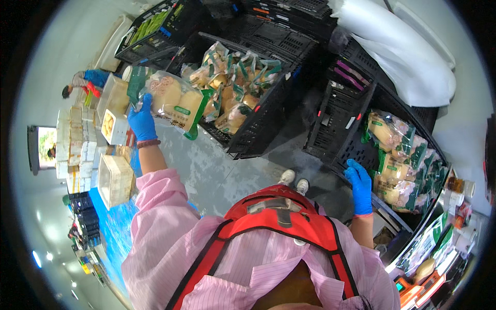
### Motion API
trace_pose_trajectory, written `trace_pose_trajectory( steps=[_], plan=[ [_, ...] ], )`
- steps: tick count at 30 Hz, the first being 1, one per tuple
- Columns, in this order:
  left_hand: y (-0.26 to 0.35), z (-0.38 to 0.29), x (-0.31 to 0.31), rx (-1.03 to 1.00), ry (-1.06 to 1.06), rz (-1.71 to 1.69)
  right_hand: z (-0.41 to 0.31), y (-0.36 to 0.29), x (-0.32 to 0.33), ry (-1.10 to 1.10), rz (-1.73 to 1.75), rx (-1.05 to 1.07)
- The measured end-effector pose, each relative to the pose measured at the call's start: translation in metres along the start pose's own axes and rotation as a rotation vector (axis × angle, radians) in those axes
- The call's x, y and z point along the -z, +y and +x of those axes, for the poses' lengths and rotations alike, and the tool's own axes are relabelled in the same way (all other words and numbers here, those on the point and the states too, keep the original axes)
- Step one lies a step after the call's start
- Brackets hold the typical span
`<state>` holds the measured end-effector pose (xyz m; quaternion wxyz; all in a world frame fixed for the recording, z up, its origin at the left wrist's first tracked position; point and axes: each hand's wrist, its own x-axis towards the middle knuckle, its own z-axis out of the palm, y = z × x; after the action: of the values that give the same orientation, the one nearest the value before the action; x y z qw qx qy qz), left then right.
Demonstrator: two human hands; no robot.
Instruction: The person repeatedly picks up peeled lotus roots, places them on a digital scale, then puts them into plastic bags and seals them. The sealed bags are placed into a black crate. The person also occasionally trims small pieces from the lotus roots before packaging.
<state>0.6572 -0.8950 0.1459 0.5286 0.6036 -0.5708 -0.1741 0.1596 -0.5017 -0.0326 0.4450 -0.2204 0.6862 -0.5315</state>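
Note:
My left hand [143,119], in a blue glove, grips the gathered top of a clear plastic bag of pale root vegetables [170,101] with green trim. The bag hangs beside a black plastic crate [255,120] heaped with similar bags [232,85]. My right hand [359,188], also blue-gloved, is at the near edge of another black crate [354,149], its fingers apart and holding nothing. Bags of the same kind [399,166] lie in rows along that crate's right side, a little to the right of my right hand.
Black crates [279,35] are stacked beyond, one with green vegetables [155,25]. White foam boxes [114,180] stand at left, near a person [87,81]. A white sheet roll [407,58] lies at upper right. An orange device [420,290] and more bags [422,244] are at lower right.

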Motion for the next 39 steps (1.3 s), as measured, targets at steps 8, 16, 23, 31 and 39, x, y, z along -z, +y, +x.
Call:
trace_pose_trajectory(
  steps=[8, 16, 23, 31, 39],
  plan=[
    [-0.028, 0.021, 0.093, 0.001, 0.129, -0.115, 0.056, -0.048, -0.092, -0.194, -0.137, 0.146],
    [-0.159, 0.085, 0.167, 0.145, 0.109, -0.183, 0.142, -0.152, -0.368, -0.517, -0.301, 0.171],
    [-0.277, 0.109, 0.201, 0.499, 0.089, -0.065, 0.284, -0.162, -0.636, -0.635, -0.416, 0.377],
    [-0.335, 0.103, 0.241, 0.649, 0.217, -0.048, 0.457, -0.076, -0.789, -0.556, -0.842, 0.534],
    [-0.362, 0.091, 0.257, 0.777, 0.259, 0.036, 0.466, -0.027, -0.829, -0.758, -0.851, 0.373]
  ],
)
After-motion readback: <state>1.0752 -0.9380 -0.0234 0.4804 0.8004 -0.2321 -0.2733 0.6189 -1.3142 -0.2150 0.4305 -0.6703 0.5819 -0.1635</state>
